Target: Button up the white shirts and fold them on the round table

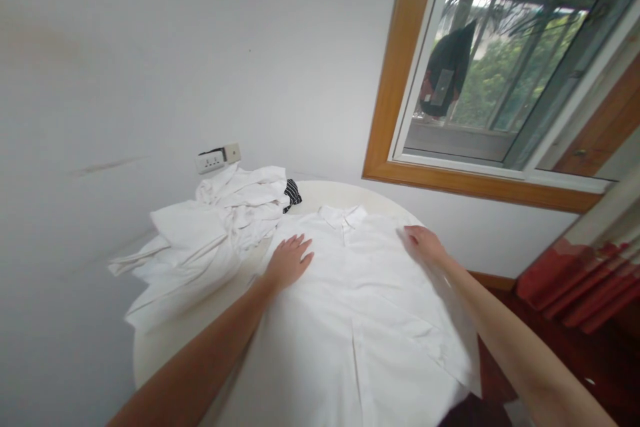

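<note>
A white collared shirt point(360, 307) lies spread flat, front up, on a round white table point(165, 340), its collar pointing away from me. My left hand point(289, 260) rests palm down on the shirt's left shoulder, fingers stretched out flat. My right hand point(423, 242) lies on the right shoulder, fingers extended along the cloth. Neither hand holds anything.
A heap of crumpled white garments point(210, 233) sits on the table's far left, with a black-and-white striped piece point(293, 193) beside it. A wall socket point(217, 158) is behind it. A wood-framed window point(490, 80) is at right, a red cloth point(585, 293) below it.
</note>
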`<state>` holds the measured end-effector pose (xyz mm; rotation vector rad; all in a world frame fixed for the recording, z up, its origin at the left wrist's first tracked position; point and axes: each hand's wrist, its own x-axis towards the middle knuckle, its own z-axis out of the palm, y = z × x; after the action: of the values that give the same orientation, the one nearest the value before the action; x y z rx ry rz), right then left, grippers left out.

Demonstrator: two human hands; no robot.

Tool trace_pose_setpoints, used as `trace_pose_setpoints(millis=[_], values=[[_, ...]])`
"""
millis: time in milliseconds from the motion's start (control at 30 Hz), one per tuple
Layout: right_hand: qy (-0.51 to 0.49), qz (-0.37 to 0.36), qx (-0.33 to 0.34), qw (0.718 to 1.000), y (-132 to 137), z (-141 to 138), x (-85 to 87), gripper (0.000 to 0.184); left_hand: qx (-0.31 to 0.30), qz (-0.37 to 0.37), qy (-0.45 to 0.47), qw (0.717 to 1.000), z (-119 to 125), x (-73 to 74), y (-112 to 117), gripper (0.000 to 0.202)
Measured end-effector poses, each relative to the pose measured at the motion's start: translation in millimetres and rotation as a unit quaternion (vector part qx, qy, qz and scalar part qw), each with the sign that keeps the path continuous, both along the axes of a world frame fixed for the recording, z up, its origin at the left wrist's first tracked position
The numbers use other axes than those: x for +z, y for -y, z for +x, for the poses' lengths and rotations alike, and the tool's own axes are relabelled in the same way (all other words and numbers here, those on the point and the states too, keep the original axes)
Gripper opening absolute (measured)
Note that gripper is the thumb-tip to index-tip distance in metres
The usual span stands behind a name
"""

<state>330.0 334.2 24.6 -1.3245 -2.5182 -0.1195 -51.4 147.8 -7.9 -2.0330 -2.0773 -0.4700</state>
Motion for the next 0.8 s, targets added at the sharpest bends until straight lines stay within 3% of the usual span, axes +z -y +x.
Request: trace_pose_setpoints(millis=[100, 167, 333, 533, 700, 800], values=[[0.03, -0.025, -0.141, 0.989, -48.2, 10.9, 1.1, 0.042, 0.0, 0.016, -0.005, 1.0, -0.2, -2.5, -0.2, 0.046], [0.03, -0.054, -0.184, 0.981, -71.3, 16.9, -0.2, 0.04, 0.0, 0.027, -0.008, 1.0, 0.5, -3.5, 0.6, 0.045], [0.016, -0.115, -0.153, 0.981, -105.8, 36.0, -9.6, 0.032, -0.001, 0.048, -0.011, 0.999, 1.8, -4.3, 3.5, 0.042], [-0.051, -0.156, -0.121, 0.979, -117.6, 61.8, -18.9, 0.026, -0.011, 0.064, -0.002, 0.998, 1.2, -5.7, 3.9, 0.042], [-0.054, -0.112, -0.096, 0.988, -115.4, 72.5, -21.7, 0.023, -0.014, 0.056, 0.0, 0.998, 2.0, -3.7, 4.5, 0.042], [-0.029, -0.068, -0.109, 0.991, -108.5, 65.8, -11.9, 0.019, -0.008, 0.046, 0.002, 0.999, 2.7, -3.0, 4.6, 0.043]])
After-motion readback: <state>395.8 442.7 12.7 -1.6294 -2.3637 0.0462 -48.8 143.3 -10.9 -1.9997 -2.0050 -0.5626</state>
